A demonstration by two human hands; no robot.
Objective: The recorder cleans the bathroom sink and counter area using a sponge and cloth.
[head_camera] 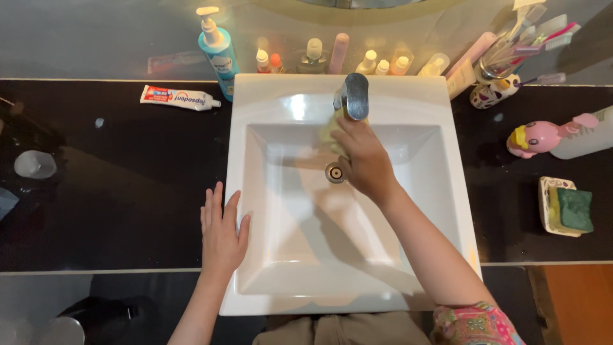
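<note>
A yellow cloth [333, 131] is pinched in the right hand [365, 160], fingers curled around it, and pressed against the chrome faucet [352, 96] at the back of a white square sink [255, 191]. The left hand [222, 233] lies flat, fingers spread, on the sink's left rim. On the dark counter [115, 191], a toothpaste tube [180, 98] and blue pump bottle [219, 54] sit left; a green sponge [575, 209] rests in a dish at right.
</note>
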